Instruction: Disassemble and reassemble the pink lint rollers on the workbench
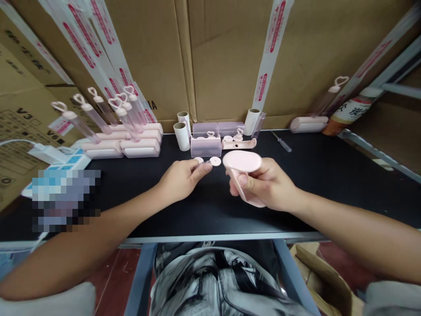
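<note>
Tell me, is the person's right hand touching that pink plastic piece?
Touching. The head camera view shows the right hand holding the pink plastic piece, with the thumb plainly against its wall.

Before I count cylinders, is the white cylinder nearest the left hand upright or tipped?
Upright: the white cylinder shows its open end facing up.

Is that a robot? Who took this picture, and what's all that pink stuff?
No robot here, just a person's two bare hands! The camera sits on their head, looking forward and down at a black table. The right hand holds a pink part. The left hand is close to two pale discs; I can't tell whether it grips anything. Farther back are purple pieces, white tubes and a screwdriver. At the left are pink rollers with heart-shaped tips.
</note>
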Tool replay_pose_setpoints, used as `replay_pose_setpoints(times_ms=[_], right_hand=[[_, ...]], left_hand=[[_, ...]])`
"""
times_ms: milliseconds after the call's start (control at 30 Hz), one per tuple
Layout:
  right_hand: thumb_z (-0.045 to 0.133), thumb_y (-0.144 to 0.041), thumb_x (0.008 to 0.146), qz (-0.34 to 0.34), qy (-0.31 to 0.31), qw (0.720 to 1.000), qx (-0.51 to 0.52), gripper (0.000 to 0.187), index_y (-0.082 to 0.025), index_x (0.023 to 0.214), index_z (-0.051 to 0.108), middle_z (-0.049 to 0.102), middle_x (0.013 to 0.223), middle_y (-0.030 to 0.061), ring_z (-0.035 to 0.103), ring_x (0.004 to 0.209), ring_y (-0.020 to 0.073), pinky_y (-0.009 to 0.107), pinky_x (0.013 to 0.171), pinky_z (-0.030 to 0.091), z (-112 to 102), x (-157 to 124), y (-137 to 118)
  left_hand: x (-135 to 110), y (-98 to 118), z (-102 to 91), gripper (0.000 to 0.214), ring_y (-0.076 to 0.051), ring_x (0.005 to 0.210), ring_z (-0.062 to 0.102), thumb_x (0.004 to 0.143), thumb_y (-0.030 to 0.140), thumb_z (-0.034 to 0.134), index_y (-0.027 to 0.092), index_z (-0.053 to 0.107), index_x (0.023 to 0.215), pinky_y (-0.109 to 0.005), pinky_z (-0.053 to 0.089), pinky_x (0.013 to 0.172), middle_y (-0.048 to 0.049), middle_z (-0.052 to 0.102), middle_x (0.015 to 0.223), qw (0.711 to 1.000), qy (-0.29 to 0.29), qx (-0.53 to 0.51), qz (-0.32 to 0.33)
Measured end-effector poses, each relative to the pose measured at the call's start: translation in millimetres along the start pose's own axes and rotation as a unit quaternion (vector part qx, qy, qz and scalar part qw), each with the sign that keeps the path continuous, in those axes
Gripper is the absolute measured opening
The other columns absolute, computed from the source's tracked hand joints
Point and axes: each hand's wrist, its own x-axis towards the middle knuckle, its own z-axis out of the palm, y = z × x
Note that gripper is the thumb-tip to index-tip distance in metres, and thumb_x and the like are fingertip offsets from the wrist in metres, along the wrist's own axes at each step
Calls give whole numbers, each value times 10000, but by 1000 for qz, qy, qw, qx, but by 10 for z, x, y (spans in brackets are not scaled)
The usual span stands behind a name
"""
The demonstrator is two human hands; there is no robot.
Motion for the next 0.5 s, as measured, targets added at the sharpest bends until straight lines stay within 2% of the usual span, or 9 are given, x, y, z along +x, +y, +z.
replay_pose_setpoints(times_ms=[67,167,267,300,400,500], right_hand=[[759,-476,957,3,18,1000,-9,311,-180,929,666,730,757,42,694,622,155,254,550,548,-74,31,-86],[754,-515,942,18,84,994,-65,337,-219,995,602,736,803,25,690,598,163,280,540,553,-309,182,-156],[749,-532,917,48,169,966,-188,371,-245,1005,529,680,747,-9,648,580,168,285,523,514,-621,345,-149],[760,-525,898,71,171,953,-240,389,-251,1017,511,660,733,-20,631,568,172,288,517,492,-708,378,-141],[843,-452,792,135,97,895,-413,469,-255,1037,494,642,750,-36,586,563,167,291,556,433,-850,408,-126],[835,-344,751,133,0,811,-570,375,-237,915,516,632,777,-24,558,629,161,291,626,377,-857,399,-120]], left_hand=[[5,12,-17,672,-124,618,472,1004,756,387,175,544,705,-277,305,616,23,509,639,1000,19,-4,20],[-5,40,-21,611,-107,579,444,982,715,480,181,517,687,-274,294,604,39,487,606,999,-17,-9,47],[7,-17,-15,572,-105,566,455,957,693,546,182,557,700,-270,302,597,40,511,600,999,-44,-4,23],[19,-51,-15,569,-107,570,464,952,694,552,183,568,705,-270,307,600,37,525,608,999,-47,0,15],[54,-132,-13,566,-116,586,494,939,707,562,185,597,722,-273,317,608,26,564,632,999,-49,14,11],[63,-133,-5,563,-131,605,536,916,725,578,188,618,749,-277,324,613,12,603,659,997,-64,27,17]])
